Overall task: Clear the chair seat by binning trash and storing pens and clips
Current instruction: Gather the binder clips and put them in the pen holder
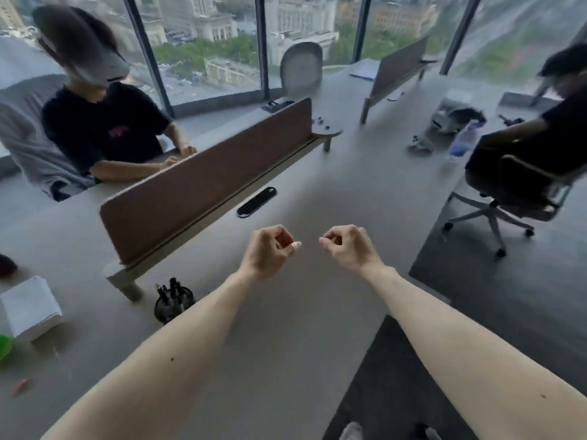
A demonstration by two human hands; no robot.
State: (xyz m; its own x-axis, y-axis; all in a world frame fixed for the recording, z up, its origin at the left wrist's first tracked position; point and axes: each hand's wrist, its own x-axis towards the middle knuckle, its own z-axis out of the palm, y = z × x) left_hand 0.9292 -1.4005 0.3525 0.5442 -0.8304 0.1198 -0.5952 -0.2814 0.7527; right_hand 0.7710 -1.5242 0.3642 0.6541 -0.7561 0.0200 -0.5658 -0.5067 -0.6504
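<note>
1. Hands: our left hand (270, 250) and right hand (349, 246) hover over the table (301, 315). Each grip is curled tight, and whether it pinches something small we cannot tell.
2. Our chair seat is out of view and the pen holder (173, 301) already has pens, so what is left we cannot judge.

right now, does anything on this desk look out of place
A small red item lies loose on the desk at the lower left, away from the pen holder where the pens stand. It is too blurred to name.
</note>
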